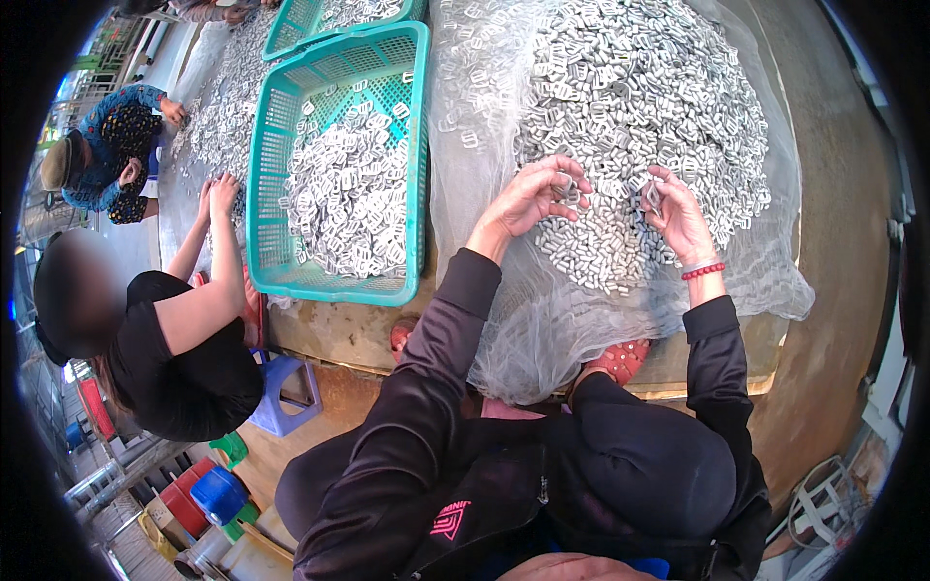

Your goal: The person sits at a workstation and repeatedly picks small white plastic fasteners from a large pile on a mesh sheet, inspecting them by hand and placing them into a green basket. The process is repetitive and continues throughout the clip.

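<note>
A broad heap of small grey metal buckles (639, 87) lies on a sheer white mesh cloth (528, 334) in front of me. Small oval metal pellets (591, 259) are mixed in and gather at its near edge. My left hand (531, 198) is over the near left of the heap, its fingers curled around a small metal buckle (570, 192). Across from it, my right hand (681, 225), with a red beaded bracelet at the wrist, pinches another buckle (653, 199) between thumb and fingers. To the left stands a teal plastic basket (420, 160) partly filled with similar buckles.
Behind the teal basket is a second basket (281, 31). Two people (199, 320) (107, 145) sit along the left, their hands at another spread of buckles (218, 116). A purple stool (291, 397) and a blue container (221, 496) are at lower left.
</note>
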Demonstrator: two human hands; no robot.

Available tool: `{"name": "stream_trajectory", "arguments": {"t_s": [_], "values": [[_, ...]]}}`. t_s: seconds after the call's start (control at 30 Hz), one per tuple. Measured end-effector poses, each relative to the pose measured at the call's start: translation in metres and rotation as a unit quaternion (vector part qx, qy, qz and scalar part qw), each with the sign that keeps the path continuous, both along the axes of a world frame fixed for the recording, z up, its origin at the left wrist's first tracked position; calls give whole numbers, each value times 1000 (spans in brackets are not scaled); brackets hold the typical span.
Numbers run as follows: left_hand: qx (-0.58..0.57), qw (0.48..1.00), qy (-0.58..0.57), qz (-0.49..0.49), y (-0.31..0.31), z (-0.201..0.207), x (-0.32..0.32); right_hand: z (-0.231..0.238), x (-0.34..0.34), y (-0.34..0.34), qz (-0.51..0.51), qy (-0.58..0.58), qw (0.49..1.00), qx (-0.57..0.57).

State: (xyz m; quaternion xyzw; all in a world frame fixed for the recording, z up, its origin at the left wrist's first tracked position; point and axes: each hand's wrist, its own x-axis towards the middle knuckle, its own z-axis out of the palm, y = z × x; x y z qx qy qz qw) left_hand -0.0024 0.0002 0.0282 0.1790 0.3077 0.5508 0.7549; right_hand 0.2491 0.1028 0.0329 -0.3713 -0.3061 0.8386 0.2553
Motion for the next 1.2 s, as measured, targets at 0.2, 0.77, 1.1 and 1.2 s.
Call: {"name": "stream_trajectory", "arguments": {"t_s": [0.2, 0.77, 1.1, 1.2], "values": [[53, 648, 758, -58, 15, -39, 42, -24, -16, 10, 182, -332, 883, 278], [16, 626, 778, -44, 6, -29, 7, -7, -3, -3, 90, 86, 992, 5], [156, 719, 675, -61, 0, -39, 10, -13, -21, 11, 139, 60, 988, -19], [-12, 937, 350, -7, 0, -14, -4, -34, -43, 2, 201, -193, 901, 334]]}}
